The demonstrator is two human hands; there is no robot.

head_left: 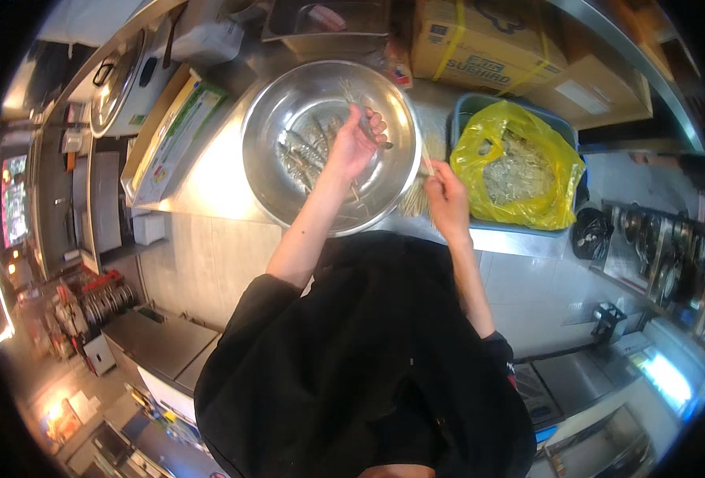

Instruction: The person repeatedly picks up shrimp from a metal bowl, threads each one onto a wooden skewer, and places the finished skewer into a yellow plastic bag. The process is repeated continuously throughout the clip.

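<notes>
My left hand point(356, 145) is closed around a raw grey shrimp point(348, 91), held over a wide steel bowl point(258, 143). One end of that shrimp sticks up past my fingers, and its middle is partly hidden by them. More raw shrimp point(298, 155) lie in the bowl below, with a few thin sticks among them. Just right of the bowl's rim, my right hand point(446, 199) pinches a thin wooden skewer point(426, 156) that points up and away. A bundle of similar skewers point(413, 203) lies on the counter beside that hand.
A yellow plastic bag point(480, 203) full of pale raw shrimp sits in a blue-grey bin point(462, 103) at right. Cardboard boxes point(480, 49) stand behind it. A steel pan point(285, 30) is at the back, an open carton point(179, 139) at left. The steel counter's point(217, 171) front edge meets my body.
</notes>
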